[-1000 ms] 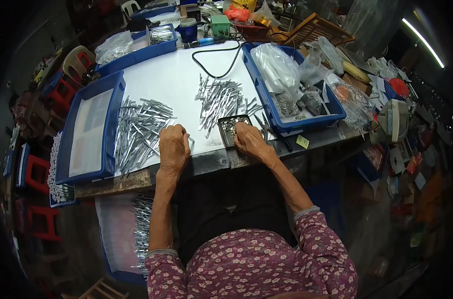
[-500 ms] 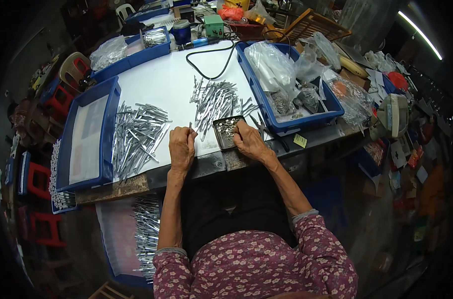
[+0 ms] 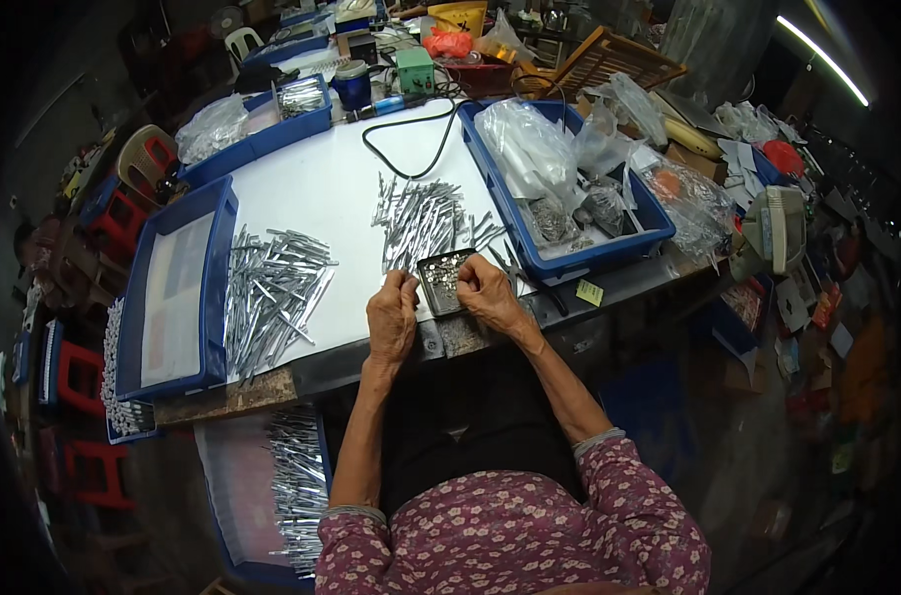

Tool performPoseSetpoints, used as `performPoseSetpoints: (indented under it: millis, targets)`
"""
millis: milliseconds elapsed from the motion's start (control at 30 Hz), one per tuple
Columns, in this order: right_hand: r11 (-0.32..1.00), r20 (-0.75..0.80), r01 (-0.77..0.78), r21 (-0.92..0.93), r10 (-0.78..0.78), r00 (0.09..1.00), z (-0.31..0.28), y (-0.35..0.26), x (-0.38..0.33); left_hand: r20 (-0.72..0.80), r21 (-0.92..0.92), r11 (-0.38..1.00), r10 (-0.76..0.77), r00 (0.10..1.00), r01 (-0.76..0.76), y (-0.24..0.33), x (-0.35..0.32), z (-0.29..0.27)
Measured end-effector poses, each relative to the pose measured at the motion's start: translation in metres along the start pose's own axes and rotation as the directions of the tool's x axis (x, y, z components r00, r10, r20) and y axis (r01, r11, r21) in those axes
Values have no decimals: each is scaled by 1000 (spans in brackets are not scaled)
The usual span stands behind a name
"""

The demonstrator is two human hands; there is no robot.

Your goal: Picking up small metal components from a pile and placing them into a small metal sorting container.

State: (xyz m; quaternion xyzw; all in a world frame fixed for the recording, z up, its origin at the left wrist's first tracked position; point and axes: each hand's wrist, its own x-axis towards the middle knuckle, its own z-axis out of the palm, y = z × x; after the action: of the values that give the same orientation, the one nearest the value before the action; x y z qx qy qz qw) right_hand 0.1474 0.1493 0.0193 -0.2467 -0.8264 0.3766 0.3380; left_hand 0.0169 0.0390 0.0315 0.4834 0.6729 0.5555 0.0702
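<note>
My left hand (image 3: 392, 315) is closed at the table's front edge, just left of a small dark square tray (image 3: 427, 290) of tiny shiny metal pieces. What its fingers hold, if anything, is too small to make out. At the tray's right side my right hand (image 3: 492, 296) is closed in a pinch, its fingertips over the rim; any piece in them is hidden. Beyond the tray lies a loose pile of thin silvery metal strips (image 3: 421, 220). A larger heap of similar strips (image 3: 277, 293) lies farther left on the white sheet (image 3: 312, 188).
Pliers (image 3: 515, 266) lie right of the tray. A blue bin (image 3: 594, 260) of plastic bags stands at the right, a shallow blue tray (image 3: 223, 297) at the left. A black cable (image 3: 411, 177) curves across the sheet. Below the table is another tray of strips (image 3: 300, 486).
My left hand has moved right, closer to the small tray. My right hand stays pinched at the tray's right side. The whole view has shifted slightly.
</note>
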Motion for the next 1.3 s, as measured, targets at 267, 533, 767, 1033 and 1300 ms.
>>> performPoseSetpoints:
  millis: [267, 533, 767, 1033, 1300]
  targets:
    - [993, 34, -15, 118, 12, 999, -4, -7, -4, 89, -210, 966, -135, 987, 151, 8, -4, 17]
    - [981, -16, -50, 187, 54, 998, -1, -9, -6, 87, -311, 928, -186, 979, 204, 5, -6, 30]
    - [960, -51, -62, 275, 79, 996, 0, -19, -7, 78, -327, 930, -150, 986, 167, 3, -7, 37]
    - [945, -38, -20, 327, 34, 999, 2, -14, -10, 94, -333, 929, -136, 986, 160, 9, -8, 34]
    - [929, -85, 21, 370, 11, 996, 5, -18, -10, 0, -133, 991, -15, 1000, 15, 12, -8, 35]
